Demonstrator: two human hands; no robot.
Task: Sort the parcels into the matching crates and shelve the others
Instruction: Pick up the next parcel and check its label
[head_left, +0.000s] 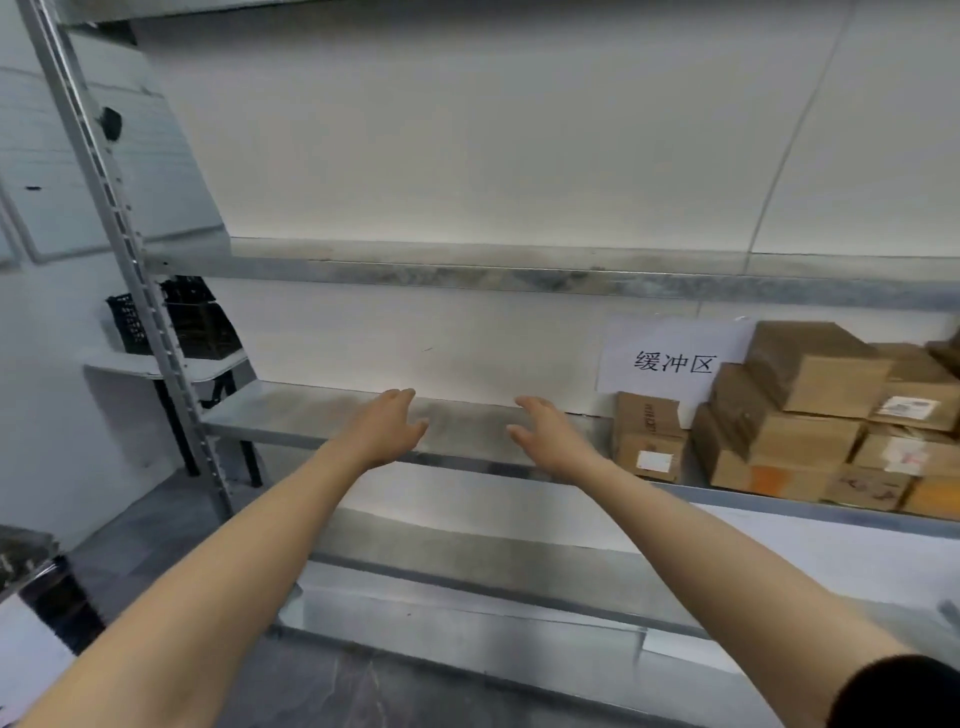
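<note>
Head view (the only one):

- Left hand (387, 423) and right hand (545, 434) are both reached out over the bare left part of the middle shelf (311, 410). Palms face each other, fingers are loose and roughly straight, and neither hand holds anything. I can't tell whether the fingertips touch the shelf surface.
- My read: palms-in with a gap between them is the pose for handling a box by its two sides. There is no box between them now.
- The parcels (810, 410) are brown cardboard, piled several layers deep at the right end of the same shelf, against the wall. The nearest box is near the right hand but not touching it.
- A paper sign (672, 358) on the wall just beside the pile reads 缓冲区 (buffer zone). That is probably why the boxes sit there: it's a holding spot, not a final slot.
- Black crates (192, 322) stand on a small table (156, 366) to the left, behind the rack upright (130, 249) and well apart from both hands. I can't read any labels on them.
- Risk: the pile is uneven and the top boxes sit askew. Pulling out a lower one could tip the rest, so take from the top.
</note>
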